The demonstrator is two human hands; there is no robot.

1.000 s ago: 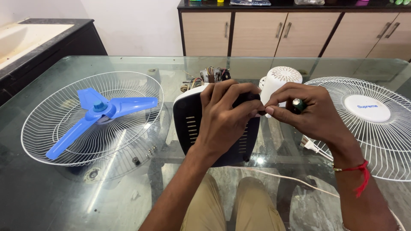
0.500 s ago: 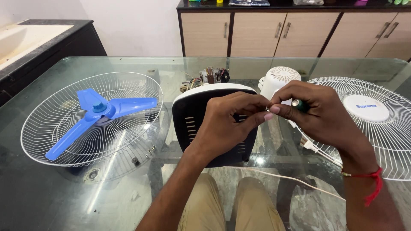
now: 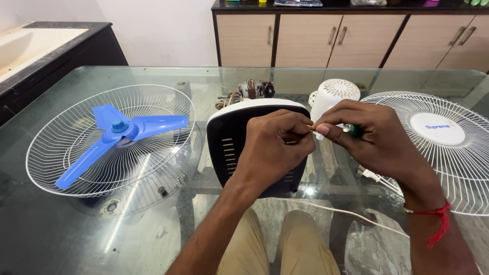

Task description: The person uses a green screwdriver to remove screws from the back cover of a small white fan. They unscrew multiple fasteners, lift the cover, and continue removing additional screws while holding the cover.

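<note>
Since the earlier frames the left hand (image 3: pixel 277 147) has come off the dark fan base (image 3: pixel 232 147) it was clasping and now meets the right hand (image 3: pixel 372 135) in the air in front of it, fingertips almost touching. Nearest the camera, both forearms rise from the lap, past a white cord (image 3: pixel 346 211) trailing across the glass desk (image 3: pixel 214 81). The left hand is curled, knuckles up, its grip pinched shut on something too small to make out. The right hand, a red thread (image 3: pixel 433 216) at its wrist, is clenched around a green-handled screwdriver (image 3: pixel 352 130), with thumb and forefinger pressed on a thin pale tip that points toward the left fingers. Just behind the hands the fan base with its white rim stands upright on the desk, slotted face toward the person. To the left lies a white wire guard (image 3: pixel 109 142) holding the blue three-blade propeller (image 3: pixel 119 135); to the right a second white guard (image 3: pixel 433 137) with a round centre cap. Behind the base stand a white perforated motor cover (image 3: pixel 333 94) and a bare motor with coloured wires (image 3: pixel 252 90). Farthest off, wooden cabinets (image 3: pixel 305 33) line the wall.
</note>
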